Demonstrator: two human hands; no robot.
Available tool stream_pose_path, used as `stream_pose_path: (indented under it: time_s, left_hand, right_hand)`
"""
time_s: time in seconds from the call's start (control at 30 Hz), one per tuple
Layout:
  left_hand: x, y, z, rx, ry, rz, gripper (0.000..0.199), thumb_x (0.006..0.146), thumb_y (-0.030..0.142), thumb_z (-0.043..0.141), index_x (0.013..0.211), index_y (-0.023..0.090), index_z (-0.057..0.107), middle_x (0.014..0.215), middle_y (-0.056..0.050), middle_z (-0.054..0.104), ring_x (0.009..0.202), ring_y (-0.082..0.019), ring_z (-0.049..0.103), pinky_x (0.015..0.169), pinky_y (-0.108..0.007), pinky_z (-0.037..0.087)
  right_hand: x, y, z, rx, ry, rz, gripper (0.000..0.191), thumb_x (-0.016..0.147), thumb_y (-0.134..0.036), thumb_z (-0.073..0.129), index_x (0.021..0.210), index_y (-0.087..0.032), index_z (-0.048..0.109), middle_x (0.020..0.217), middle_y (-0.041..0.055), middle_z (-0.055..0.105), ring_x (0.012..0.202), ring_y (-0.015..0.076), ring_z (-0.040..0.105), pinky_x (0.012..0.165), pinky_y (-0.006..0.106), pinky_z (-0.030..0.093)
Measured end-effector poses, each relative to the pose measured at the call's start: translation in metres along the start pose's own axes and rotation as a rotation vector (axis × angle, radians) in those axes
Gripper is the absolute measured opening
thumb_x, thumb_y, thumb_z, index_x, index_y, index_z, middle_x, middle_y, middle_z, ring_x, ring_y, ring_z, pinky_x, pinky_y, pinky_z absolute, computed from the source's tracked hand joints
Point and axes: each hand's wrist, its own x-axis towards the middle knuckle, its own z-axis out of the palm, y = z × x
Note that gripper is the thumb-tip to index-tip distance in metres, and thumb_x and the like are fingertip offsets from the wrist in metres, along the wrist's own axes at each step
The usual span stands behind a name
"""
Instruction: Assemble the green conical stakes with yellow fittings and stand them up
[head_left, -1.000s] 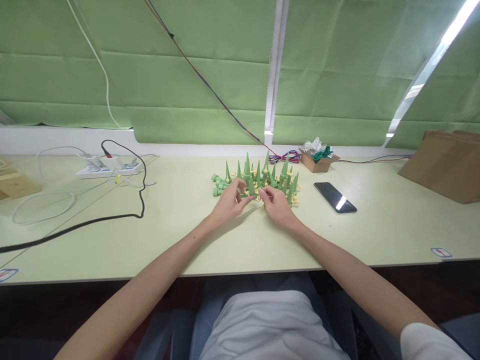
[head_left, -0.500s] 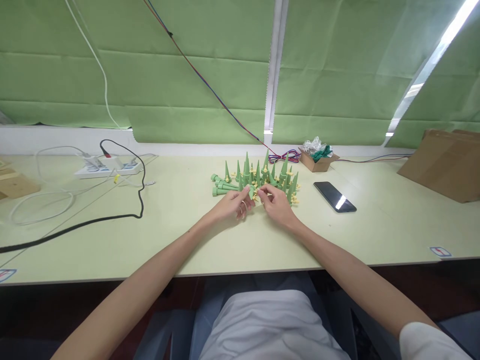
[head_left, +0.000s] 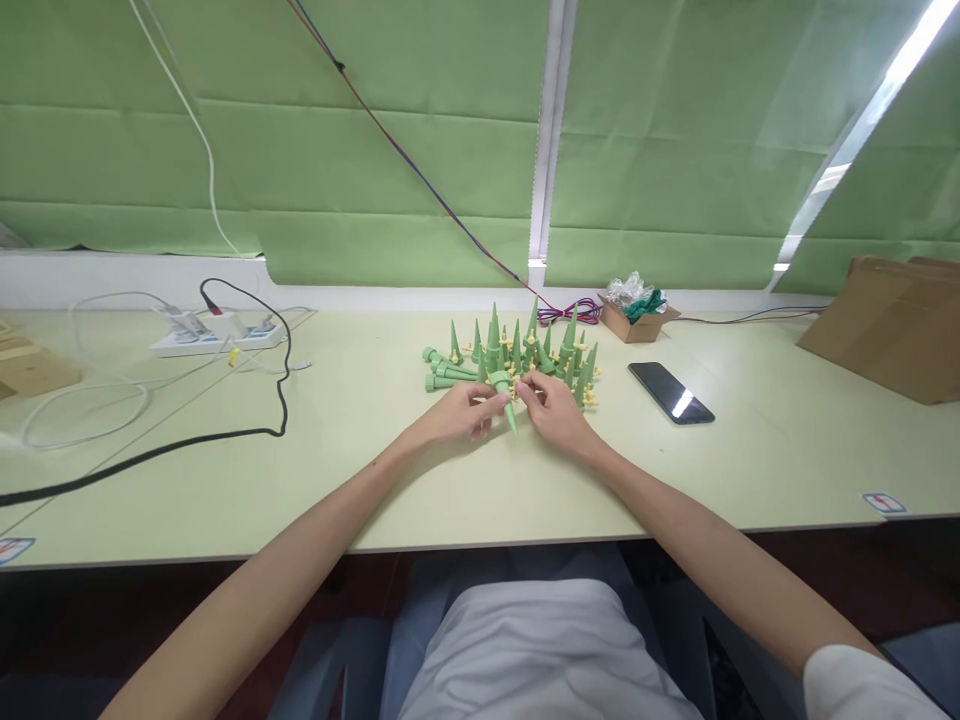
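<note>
My left hand point(head_left: 466, 412) is closed around a green plant watering spike point(head_left: 511, 416). Its point is tilted down toward me and its wide cap faces the back of the table. Close beside it, my right hand point(head_left: 553, 408) is pinched at the spike's cap end, thumb and forefinger together. A bit of yellow shows at those fingertips, too small to make out for certain. Right behind both hands stand several green spikes point(head_left: 493, 335) with small yellow valves point(head_left: 591, 398). A few more spikes point(head_left: 448, 372) lie on their sides at the left of the group.
A black phone point(head_left: 671, 392) lies to the right on the pale table point(head_left: 300, 500). Behind it sits a small cardboard box point(head_left: 637, 325) holding plastic wrap and green material. Large cardboard point(head_left: 885, 330) leans at far right. A power strip point(head_left: 217, 340) with cables occupies the left side.
The spike in my left hand has turned, so its point now shows below the fingers, toward me. My left fingers have shifted their hold; my right hand has barely moved.
</note>
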Motion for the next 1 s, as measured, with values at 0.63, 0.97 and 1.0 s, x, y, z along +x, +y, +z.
stream_pose_path:
  time_s: [0.63, 0.97, 1.0]
  left_hand:
    - [0.004, 0.004, 0.006, 0.196, 0.254, 0.155, 0.039, 0.079, 0.053, 0.068, 0.076, 0.02, 0.048, 0.075, -0.001, 0.059, 0.061, -0.014, 0.052, 0.054, -0.026, 0.037]
    - [0.01, -0.004, 0.003, -0.199, 0.052, -0.006, 0.046, 0.086, 0.06, 0.059, 0.079, 0.015, 0.062, 0.079, -0.005, 0.063, 0.052, -0.011, 0.054, 0.048, -0.026, 0.041]
    - [0.01, -0.003, 0.003, -0.268, 0.047, -0.027, 0.049, 0.086, 0.062, 0.058, 0.079, 0.014, 0.062, 0.082, -0.007, 0.064, 0.052, -0.011, 0.055, 0.047, -0.027, 0.042]
  right_hand:
    - [0.001, -0.005, 0.002, -0.009, 0.033, 0.019, 0.036, 0.098, -0.042, 0.043, 0.069, -0.022, 0.042, 0.061, -0.003, 0.042, 0.057, 0.0134, 0.038, 0.058, 0.029, 0.03]
    - [0.0, -0.006, 0.001, 0.135, 0.035, 0.007, 0.029, 0.097, -0.044, 0.047, 0.08, -0.021, 0.053, 0.067, -0.002, 0.047, 0.055, 0.0121, 0.039, 0.053, 0.028, 0.032]
    - [0.0, -0.006, 0.001, 0.135, 0.035, 0.002, 0.029, 0.097, -0.043, 0.047, 0.08, -0.021, 0.054, 0.067, -0.0022, 0.047, 0.054, 0.0118, 0.039, 0.053, 0.027, 0.032]
